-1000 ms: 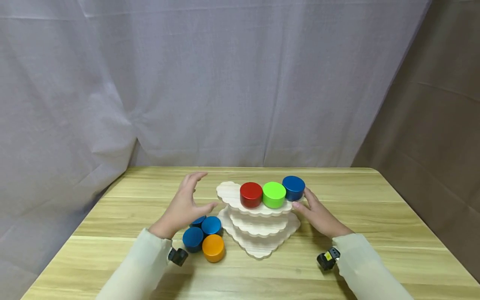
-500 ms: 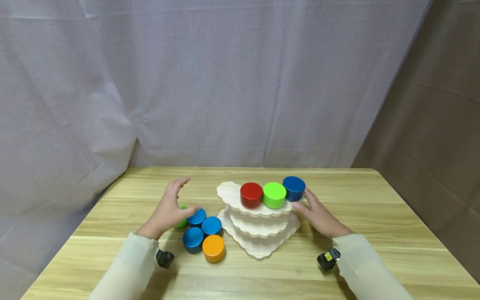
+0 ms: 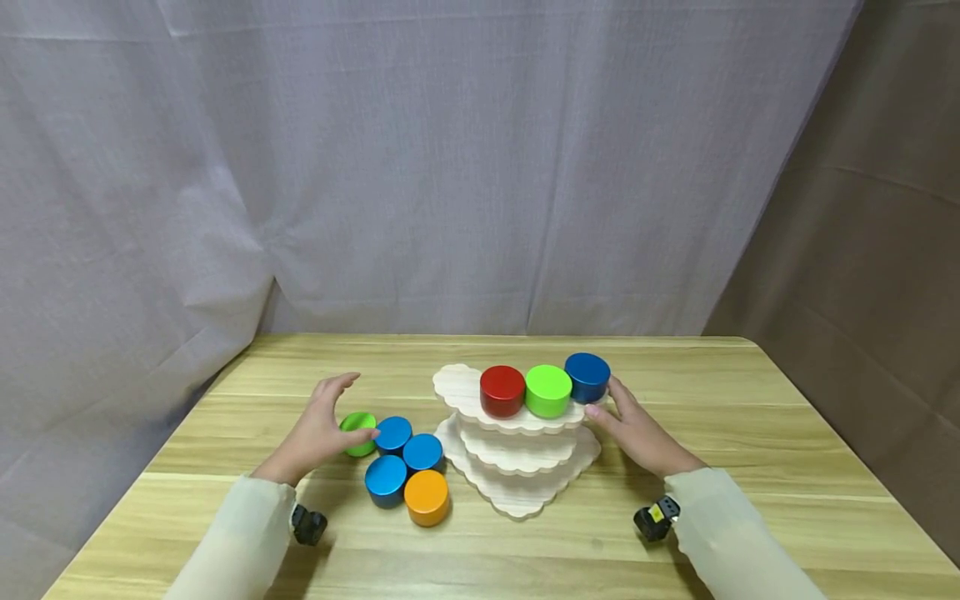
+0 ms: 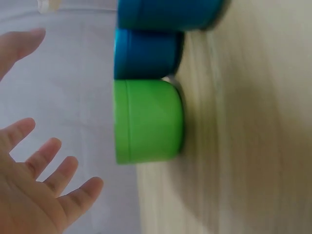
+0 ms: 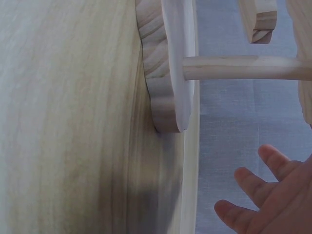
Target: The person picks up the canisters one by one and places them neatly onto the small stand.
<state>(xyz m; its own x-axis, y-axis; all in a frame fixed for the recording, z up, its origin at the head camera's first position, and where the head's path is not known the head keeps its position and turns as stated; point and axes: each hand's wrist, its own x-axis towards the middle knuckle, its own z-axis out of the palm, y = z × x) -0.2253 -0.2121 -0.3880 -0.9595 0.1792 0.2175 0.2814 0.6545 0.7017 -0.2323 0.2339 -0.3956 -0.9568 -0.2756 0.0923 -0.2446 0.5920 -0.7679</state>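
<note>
My left hand [image 3: 313, 432] hovers with thumb and fingers spread beside a green round tin [image 3: 358, 434] on the table. In the left wrist view, that green tin [image 4: 148, 122] shows a lid seam and touches a blue tin [image 4: 146, 53]; the fingers are apart from both. My right hand [image 3: 643, 433] rests at the right corner of a tiered wooden stand [image 3: 517, 492] with scalloped edges, its fingertips beside a blue tin [image 3: 587, 377] on the top tier. Three straight, spread fingers show in the right wrist view; thumb and forefinger are out of that view.
A red tin [image 3: 502, 390] and a light green tin [image 3: 548, 390] also stand on the top tier. Blue tins [image 3: 386, 479] and an orange tin [image 3: 427, 497] cluster left of the stand. A grey curtain [image 3: 480, 167] hangs behind the wooden table [image 3: 585, 554].
My left hand has moved left and slightly down from above the blue tins, uncovering the green tin. The right hand and the stand have stayed put.
</note>
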